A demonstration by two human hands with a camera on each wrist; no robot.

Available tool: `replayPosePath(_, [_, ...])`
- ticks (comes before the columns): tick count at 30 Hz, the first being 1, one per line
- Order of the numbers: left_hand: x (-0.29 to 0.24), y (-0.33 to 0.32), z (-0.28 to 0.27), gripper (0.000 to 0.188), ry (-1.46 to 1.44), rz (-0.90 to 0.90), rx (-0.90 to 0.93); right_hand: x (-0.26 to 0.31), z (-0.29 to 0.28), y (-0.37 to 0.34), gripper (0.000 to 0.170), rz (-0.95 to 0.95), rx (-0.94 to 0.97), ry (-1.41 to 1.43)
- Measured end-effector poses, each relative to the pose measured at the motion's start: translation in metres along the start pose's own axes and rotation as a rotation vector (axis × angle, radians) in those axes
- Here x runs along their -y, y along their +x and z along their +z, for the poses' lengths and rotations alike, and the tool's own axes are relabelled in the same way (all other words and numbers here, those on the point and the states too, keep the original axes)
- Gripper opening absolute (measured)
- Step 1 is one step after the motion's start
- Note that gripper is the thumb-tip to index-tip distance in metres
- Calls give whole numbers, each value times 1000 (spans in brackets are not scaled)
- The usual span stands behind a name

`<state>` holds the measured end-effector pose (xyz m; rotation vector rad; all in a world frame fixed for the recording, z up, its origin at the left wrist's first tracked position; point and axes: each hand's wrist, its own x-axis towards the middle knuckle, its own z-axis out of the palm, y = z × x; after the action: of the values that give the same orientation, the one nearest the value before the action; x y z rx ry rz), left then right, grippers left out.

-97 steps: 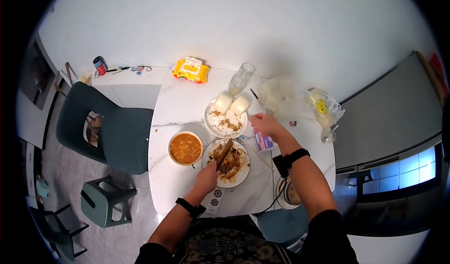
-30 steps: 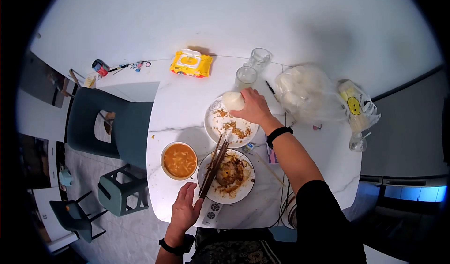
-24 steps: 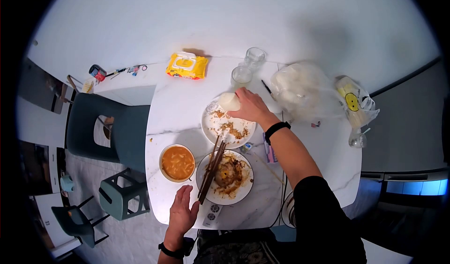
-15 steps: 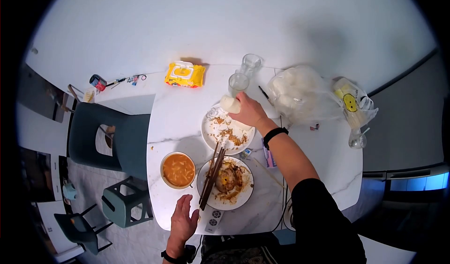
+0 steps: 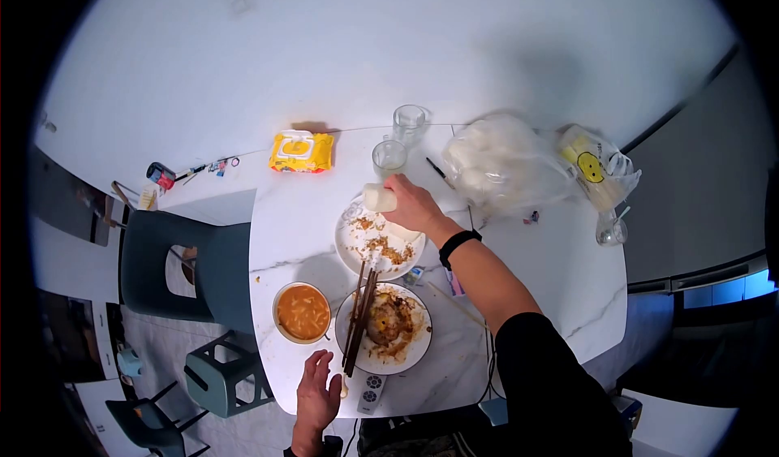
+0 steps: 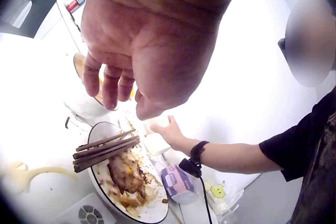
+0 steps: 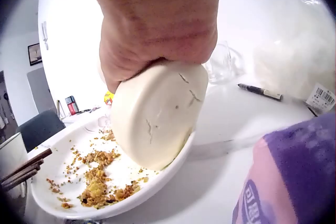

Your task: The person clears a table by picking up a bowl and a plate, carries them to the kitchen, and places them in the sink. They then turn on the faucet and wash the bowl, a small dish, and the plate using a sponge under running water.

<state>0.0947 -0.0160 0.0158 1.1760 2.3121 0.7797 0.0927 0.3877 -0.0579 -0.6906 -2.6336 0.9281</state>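
Observation:
In the head view my right hand [image 5: 415, 206] grips a white bun [image 5: 380, 198] over the upper plate [image 5: 342, 246], which holds brown and yellow crumbs. A second pale bun [image 7: 157, 113] fills the middle of the right wrist view below the hand, against the plate's rim. My left hand [image 5: 318, 396] holds nothing, its fingers loosely bent, left of the chopsticks [image 5: 358, 323]. These lie across the left side of the lower plate [image 5: 420, 351], which carries brown food. In the left wrist view the left hand [image 6: 152, 45] hangs above that plate.
A bowl of orange soup [image 5: 303, 312] stands left of the plates. Two glasses [image 5: 389, 156], a pen [image 5: 439, 171], a yellow wipes pack [image 5: 301, 151] and plastic bags [image 5: 503, 165] lie toward the wall. A purple-pink pack [image 6: 177, 182] is beside the lower plate.
The left hand has let go of the chopsticks and moved down and left. The right hand has moved onto the upper plate and taken hold of a bun, which now sits more tilted.

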Motion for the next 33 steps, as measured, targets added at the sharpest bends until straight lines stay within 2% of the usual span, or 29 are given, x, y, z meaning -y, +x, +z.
replayPosePath(7, [-10, 0, -4, 49, -93, -81, 19, 6, 1, -14, 43, -83, -178, 21])
replayPosePath(9, [-6, -2, -1, 48, -58, -30, 7, 6, 2, -18, 45, -76, -188, 15])
replayPosePath(15, [-6, -9, -2, 43, -115, -89, 2, 12, 14, -40, 51, -184, -122, -109])
replayPosePath(22, [3, -22, -2, 41, -93, -84, -5, 12, 30, -43, 51, -144, -78, -191])
replayPosePath(26, [6, -33, -8, 42, -92, -89, -29, 12, 22, -29, 50, 18, -56, -116])
replayPosePath(32, [1, -31, -32, 47, -349, -125, -1, 11, 9, -18, 57, 206, -376, 212])
replayPosePath(33, [4, -27, -34, 48, -427, -79, -1, 14, 3, -21, 58, 210, -386, 287])
